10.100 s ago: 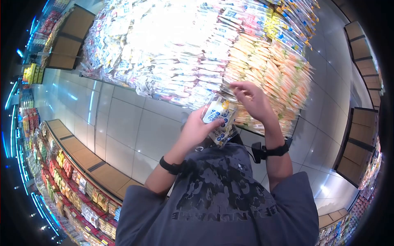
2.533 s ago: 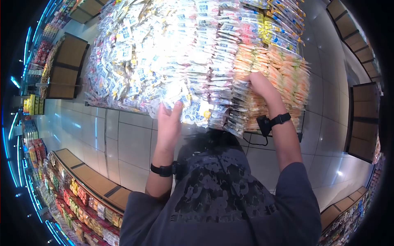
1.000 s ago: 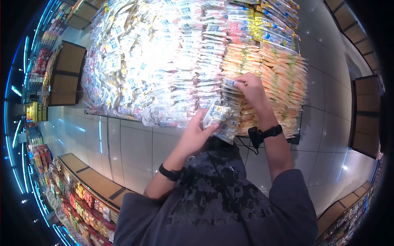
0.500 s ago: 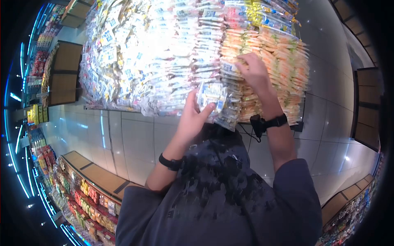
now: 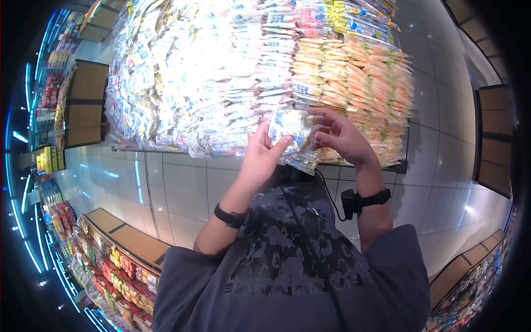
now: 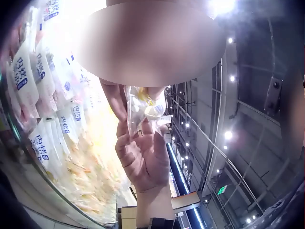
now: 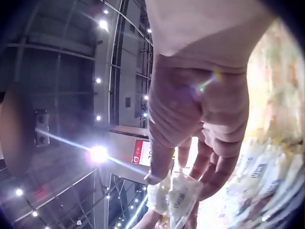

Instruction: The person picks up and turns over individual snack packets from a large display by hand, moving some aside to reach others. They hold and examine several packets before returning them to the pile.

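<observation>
A clear snack packet with white and blue print (image 5: 289, 126) is gripped by my left hand (image 5: 264, 149), its thumb lying across the front. My right hand (image 5: 345, 138) has come in from the other side, fingers and thumb at the packet's right edge. In the right wrist view, the right thumb and curled fingers close around the clear packet (image 7: 183, 198). The left wrist view shows the same packet (image 6: 143, 107) between the two hands, with the right palm (image 6: 147, 164) facing the camera. A row of white packets with blue lettering (image 5: 303, 88) stands just beyond.
A wide display table is heaped with packets; orange ones (image 5: 376, 83) lie at right, yellow ones (image 5: 345, 21) farther back. Overhead glare whitens its middle. Tiled floor (image 5: 185, 182) runs along its front edge. Stocked shelves (image 5: 110, 265) stand at left, wooden-sided units (image 5: 492, 138) at right.
My right hand has left the row of packets beside the orange ones and moved down to the packet in my left hand. The left hand keeps its grip, having moved slightly forward.
</observation>
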`<state>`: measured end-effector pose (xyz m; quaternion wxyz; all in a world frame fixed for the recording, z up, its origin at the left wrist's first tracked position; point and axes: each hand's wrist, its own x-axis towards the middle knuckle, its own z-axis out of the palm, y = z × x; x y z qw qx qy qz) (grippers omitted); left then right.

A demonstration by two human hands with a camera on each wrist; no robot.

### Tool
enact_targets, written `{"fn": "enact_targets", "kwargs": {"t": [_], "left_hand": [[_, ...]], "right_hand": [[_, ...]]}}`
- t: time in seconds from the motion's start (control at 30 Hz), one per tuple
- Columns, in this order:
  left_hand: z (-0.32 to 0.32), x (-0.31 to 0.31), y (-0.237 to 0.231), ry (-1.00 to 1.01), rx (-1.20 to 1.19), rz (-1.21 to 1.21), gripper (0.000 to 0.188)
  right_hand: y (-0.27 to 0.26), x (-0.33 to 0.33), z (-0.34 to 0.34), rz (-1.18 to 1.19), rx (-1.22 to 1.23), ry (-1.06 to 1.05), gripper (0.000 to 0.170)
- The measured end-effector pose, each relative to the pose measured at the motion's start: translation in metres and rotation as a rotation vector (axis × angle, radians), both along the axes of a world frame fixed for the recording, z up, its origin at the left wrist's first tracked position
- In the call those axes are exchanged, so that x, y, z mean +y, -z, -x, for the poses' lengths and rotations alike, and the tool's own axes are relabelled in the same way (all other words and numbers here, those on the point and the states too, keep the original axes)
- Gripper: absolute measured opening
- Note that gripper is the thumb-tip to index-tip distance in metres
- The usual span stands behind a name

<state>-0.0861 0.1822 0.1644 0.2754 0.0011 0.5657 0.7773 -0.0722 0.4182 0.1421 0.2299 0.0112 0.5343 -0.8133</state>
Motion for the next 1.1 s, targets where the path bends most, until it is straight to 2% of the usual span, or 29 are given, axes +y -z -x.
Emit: {"fn": "enact_targets", "kwargs": {"t": [0.03, 0.07, 0.13, 0.2, 0.27, 0.3, 0.37, 0.4, 0.47, 0.53, 0.73, 0.8, 0.83, 0.9, 0.93, 1.0, 1.1], "left_hand": [[0.0, 0.0, 0.001, 0.015, 0.004, 0.025, 0.055], [-0.001, 0.0, 0.001, 0.029, 0.008, 0.05, 0.057], [-0.001, -0.003, -0.002, 0.044, 0.015, 0.05, 0.058], [-0.004, -0.002, -0.003, 0.059, 0.019, 0.049, 0.059], [-0.006, 0.0, -0.002, -0.056, 0.102, 0.06, 0.052], [-0.006, -0.002, -0.002, -0.059, 0.106, 0.059, 0.052], [-0.004, -0.01, -0.003, -0.15, 0.049, 0.105, 0.045], [-0.002, -0.015, 0.0, -0.156, 0.05, 0.104, 0.045], [0.001, -0.021, 0.005, -0.267, 0.057, 0.133, 0.045], [0.0, -0.023, 0.007, -0.277, 0.064, 0.161, 0.043], [-0.005, -0.011, -0.005, -0.315, 0.221, 0.272, 0.06], [-0.005, -0.01, -0.003, -0.289, 0.239, 0.282, 0.06], [-0.005, -0.013, 0.001, -0.296, 0.239, 0.281, 0.06], [-0.003, -0.02, 0.012, -0.157, 0.215, 0.316, 0.053], [-0.003, -0.019, 0.011, -0.159, 0.215, 0.315, 0.053], [-0.004, -0.017, 0.009, -0.202, 0.23, 0.282, 0.045], [-0.001, -0.019, 0.015, -0.215, 0.213, 0.301, 0.043]], "right_hand": [[0.004, 0.0, -0.002, -0.006, 0.043, -0.025, 0.062], [0.008, -0.001, -0.006, -0.006, 0.045, -0.021, 0.062], [0.012, -0.005, -0.012, 0.183, 0.07, 0.03, 0.07], [0.005, -0.002, -0.015, 0.115, 0.018, -0.01, 0.07], [0.015, 0.002, -0.015, -0.115, -0.009, -0.08, 0.069], [0.02, 0.005, -0.015, -0.116, -0.005, -0.082, 0.069], [0.026, 0.01, -0.011, -0.11, -0.05, 0.082, 0.061], [0.027, 0.013, -0.009, -0.111, -0.048, 0.076, 0.061], [0.025, 0.019, -0.004, -0.072, -0.099, 0.246, 0.052], [0.027, 0.025, 0.001, -0.056, -0.118, 0.244, 0.05], [0.033, 0.032, 0.018, -0.044, -0.152, 0.238, 0.05], [0.025, 0.03, 0.023, 0.074, -0.118, 0.37, 0.048], [0.019, 0.031, 0.027, 0.073, -0.116, 0.363, 0.048], [0.011, 0.038, 0.036, -0.1, -0.084, 0.455, 0.047], [0.024, 0.05, 0.041, -0.101, -0.083, 0.453, 0.047], [0.057, 0.079, 0.052, -0.125, -0.038, 0.322, 0.042], [0.042, 0.059, 0.068, -0.131, -0.148, 0.404, 0.039]]}}
